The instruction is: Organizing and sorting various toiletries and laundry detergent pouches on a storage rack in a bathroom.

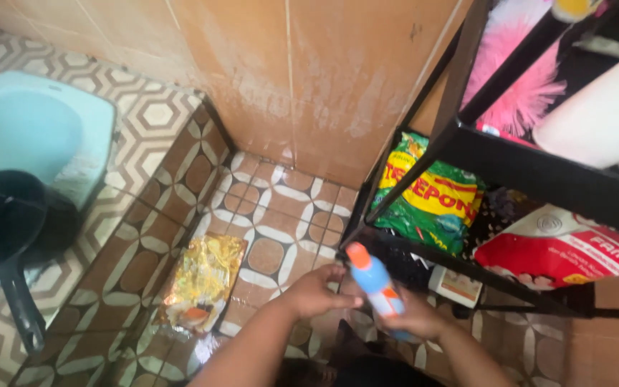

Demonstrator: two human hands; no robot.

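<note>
A blue plastic bottle (375, 285) with an orange cap stands tilted between my hands, low in the middle of the view. My right hand (418, 320) grips its lower body from the right. From the left, my left hand (314, 292) curls its fingertips against the bottle just under the cap. Both hands hover over the patterned tile floor (274, 222), right in front of the bottom shelf of a black metal rack (467, 143).
The rack holds a green and yellow bag (431, 197), a red and white bag (560, 251), a pink duster (517, 79) and a white roll (603, 115). A crumpled gold foil packet (202, 283) lies on the floor. At left are a light blue basin (30, 129) and a black scoop (1, 222).
</note>
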